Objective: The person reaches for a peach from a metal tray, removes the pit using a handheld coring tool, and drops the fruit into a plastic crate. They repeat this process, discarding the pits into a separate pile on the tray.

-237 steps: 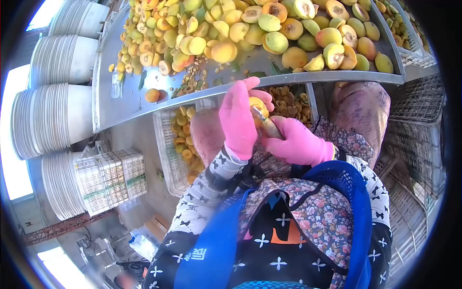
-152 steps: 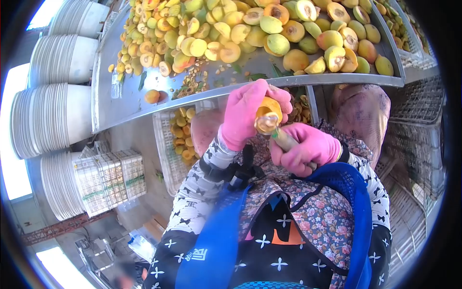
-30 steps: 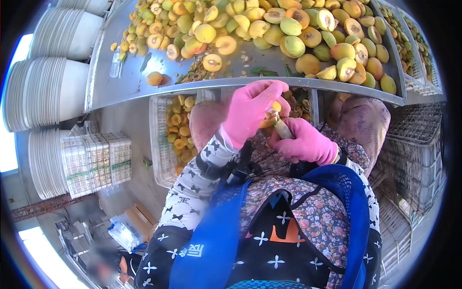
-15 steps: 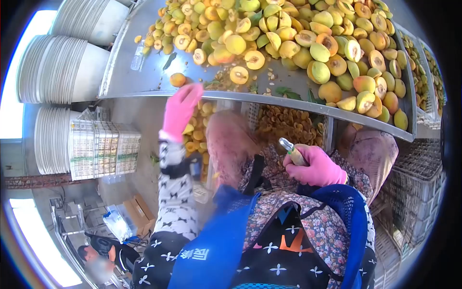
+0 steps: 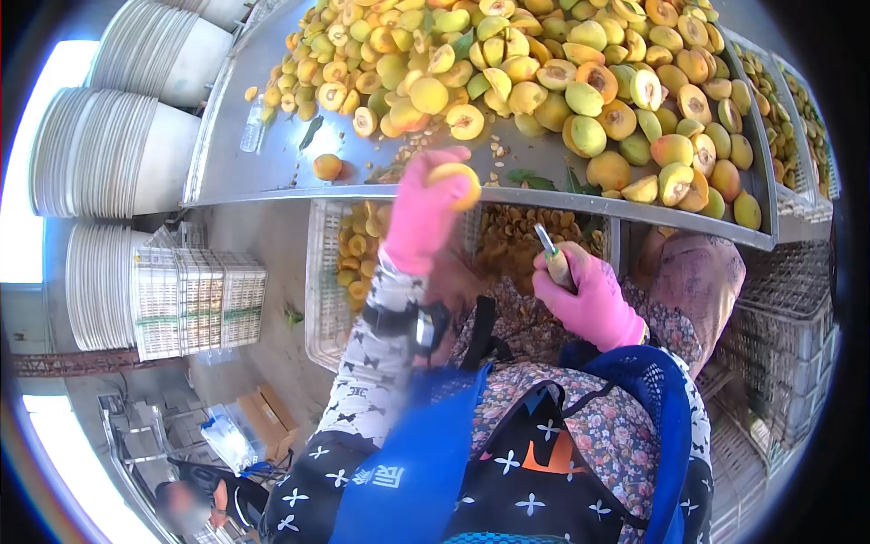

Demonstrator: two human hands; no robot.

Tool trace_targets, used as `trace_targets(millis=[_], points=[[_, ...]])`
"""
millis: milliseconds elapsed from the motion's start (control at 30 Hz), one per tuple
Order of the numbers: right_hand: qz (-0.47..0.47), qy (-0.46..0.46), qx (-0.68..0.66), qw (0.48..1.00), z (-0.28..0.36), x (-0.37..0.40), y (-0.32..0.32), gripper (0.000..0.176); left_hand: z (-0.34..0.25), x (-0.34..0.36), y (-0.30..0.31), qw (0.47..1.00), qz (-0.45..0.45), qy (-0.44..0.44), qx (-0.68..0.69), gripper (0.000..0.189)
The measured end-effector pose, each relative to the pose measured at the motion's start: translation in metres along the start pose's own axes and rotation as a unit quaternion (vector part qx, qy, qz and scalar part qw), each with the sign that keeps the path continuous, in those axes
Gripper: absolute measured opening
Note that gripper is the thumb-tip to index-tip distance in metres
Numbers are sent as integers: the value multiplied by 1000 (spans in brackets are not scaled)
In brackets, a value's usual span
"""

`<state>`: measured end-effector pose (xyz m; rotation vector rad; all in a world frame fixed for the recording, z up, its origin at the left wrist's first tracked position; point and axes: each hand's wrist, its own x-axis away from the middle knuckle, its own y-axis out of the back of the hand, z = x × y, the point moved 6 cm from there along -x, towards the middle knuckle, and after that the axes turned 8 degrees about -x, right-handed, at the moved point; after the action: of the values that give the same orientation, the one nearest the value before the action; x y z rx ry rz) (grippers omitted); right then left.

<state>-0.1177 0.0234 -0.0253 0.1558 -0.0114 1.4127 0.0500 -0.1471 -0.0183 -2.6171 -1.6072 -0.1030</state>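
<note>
My left hand (image 5: pixel 424 218), in a pink glove, is closed around a yellow peach half (image 5: pixel 456 186) just above the front edge of the metal table (image 5: pixel 263 181). My right hand (image 5: pixel 589 295), also gloved in pink, grips a pitting spoon (image 5: pixel 557 265) with a pale wooden handle, its narrow metal tip pointing up. A large heap of halved peaches (image 5: pixel 535 77) covers much of the table, some with stones still inside. One peach (image 5: pixel 327 167) lies apart near the table's front edge.
Under the table stand a white crate of peach halves (image 5: pixel 358 263) and a container of brownish peach pieces (image 5: pixel 521 236). Stacked white tubs (image 5: pixel 118 150) and crates (image 5: pixel 199 299) are at the left, more crates (image 5: pixel 779 354) at the right. A person (image 5: pixel 204 499) is at lower left.
My left hand has moved right along the table's edge and now holds a peach half. My right hand keeps the spoon, its tip turned slightly more upward. The view has shifted a little.
</note>
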Motion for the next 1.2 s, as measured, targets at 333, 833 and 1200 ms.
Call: trace_targets(millis=[333, 833, 1200], points=[[-231, 138, 21, 963, 17, 3, 36, 36, -5, 51, -131, 962, 144, 30, 228, 29], [-127, 204, 203, 949, 13, 2, 35, 23, 8, 35, -111, 965, 7, 121, 234, 36], [-82, 114, 321, 937, -4, -1, 23, 25, 4, 47, -125, 974, 55, 123, 182, 32]])
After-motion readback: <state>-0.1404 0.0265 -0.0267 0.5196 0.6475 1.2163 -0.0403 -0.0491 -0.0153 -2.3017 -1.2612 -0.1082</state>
